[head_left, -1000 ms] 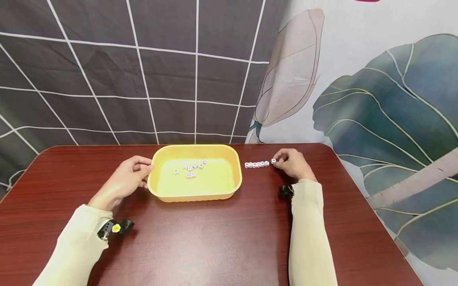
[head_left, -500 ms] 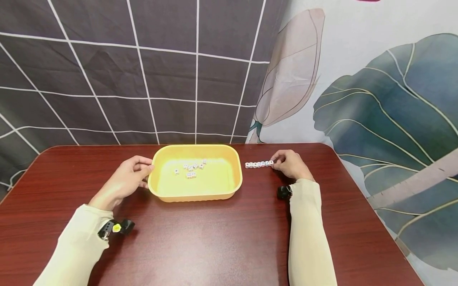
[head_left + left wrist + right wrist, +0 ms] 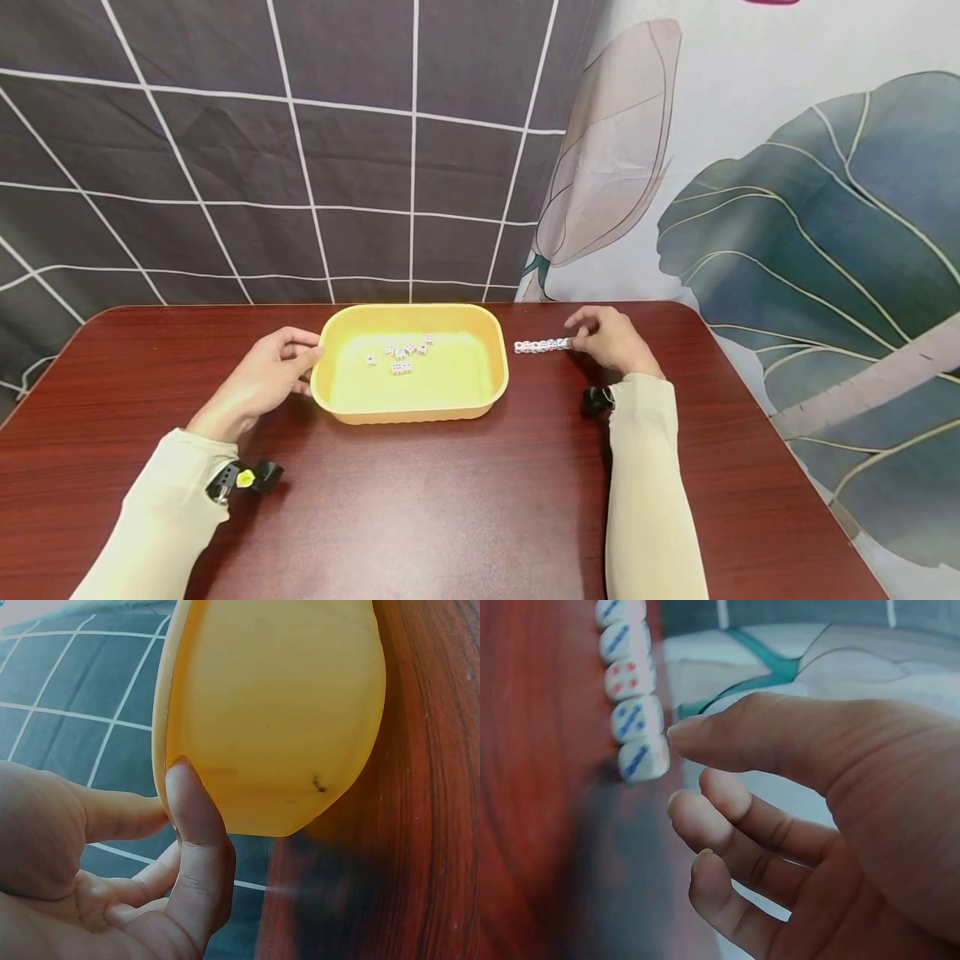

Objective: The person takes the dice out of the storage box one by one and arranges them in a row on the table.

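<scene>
My left hand pinches the left end of a yellow plastic tray, its thumb and a finger on either side of the rim in the left wrist view. Several small white dice lie scattered inside the tray. To the tray's right, more dice form a straight row on the table. At the row's right end is my right hand, fingers parted and holding nothing. In the right wrist view, the thumb tip is right beside the end die, which shows blue pips.
The dark red wooden table runs back to a dark grid-patterned cloth. On the right hangs a pale curtain with a large leaf print. A black strap device sits on the left wrist.
My right hand moved left with a single die, set it against the row's right end and let go, the index finger lifting. The row is one die longer; my left hand stayed put.
</scene>
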Motion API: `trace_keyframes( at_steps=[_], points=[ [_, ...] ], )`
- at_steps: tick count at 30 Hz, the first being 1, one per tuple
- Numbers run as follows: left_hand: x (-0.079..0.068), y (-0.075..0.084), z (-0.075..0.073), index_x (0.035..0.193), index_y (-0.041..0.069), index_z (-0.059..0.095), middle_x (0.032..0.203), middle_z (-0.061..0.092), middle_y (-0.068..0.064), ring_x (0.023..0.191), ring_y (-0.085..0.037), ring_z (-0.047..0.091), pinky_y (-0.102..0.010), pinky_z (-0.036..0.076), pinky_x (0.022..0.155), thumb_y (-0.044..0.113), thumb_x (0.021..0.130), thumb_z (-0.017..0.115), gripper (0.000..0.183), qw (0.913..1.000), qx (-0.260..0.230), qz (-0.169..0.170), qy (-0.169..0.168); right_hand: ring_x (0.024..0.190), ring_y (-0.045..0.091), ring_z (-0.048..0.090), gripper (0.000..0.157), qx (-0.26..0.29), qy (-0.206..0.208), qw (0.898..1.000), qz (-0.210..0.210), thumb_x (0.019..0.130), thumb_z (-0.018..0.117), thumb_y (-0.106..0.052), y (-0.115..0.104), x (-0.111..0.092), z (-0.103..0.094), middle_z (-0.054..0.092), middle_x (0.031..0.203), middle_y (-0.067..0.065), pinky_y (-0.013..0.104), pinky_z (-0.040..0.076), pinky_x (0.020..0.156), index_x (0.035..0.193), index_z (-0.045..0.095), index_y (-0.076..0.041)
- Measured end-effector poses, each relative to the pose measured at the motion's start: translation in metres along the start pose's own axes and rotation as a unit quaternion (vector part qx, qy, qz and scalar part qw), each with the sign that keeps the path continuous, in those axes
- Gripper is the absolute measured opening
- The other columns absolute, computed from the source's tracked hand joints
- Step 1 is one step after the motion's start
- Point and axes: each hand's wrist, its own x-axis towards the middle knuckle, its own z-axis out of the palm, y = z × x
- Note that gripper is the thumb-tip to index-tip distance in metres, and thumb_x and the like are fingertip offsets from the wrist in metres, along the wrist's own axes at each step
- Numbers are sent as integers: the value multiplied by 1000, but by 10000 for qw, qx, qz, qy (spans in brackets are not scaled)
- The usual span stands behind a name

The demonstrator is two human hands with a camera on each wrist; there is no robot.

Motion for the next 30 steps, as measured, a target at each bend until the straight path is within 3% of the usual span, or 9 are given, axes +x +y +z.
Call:
trace_keyframes(
  at_steps=[17, 30],
  points=[
    [0, 1, 1, 137, -11, 42, 107, 64, -17, 71, -10, 63, -24, 59, 65, 13, 106, 51, 41, 10000, 27, 7, 35, 78, 19, 59, 24, 256, -122, 9971, -699, 89, 75, -13, -71, 1, 4, 63, 81, 3, 30, 48, 73, 112, 71, -8],
    [0, 1, 1, 137, -12, 42, 107, 64, -17, 71, -10, 63, -24, 59, 65, 14, 107, 51, 41, 10000, -22, 24, 26, 70, 17, 59, 24, 457, -232, 9930, -1062, 87, 77, -12, -108, 1, 20, 63, 79, 3, 26, 47, 63, 110, 71, -6]
  ],
)
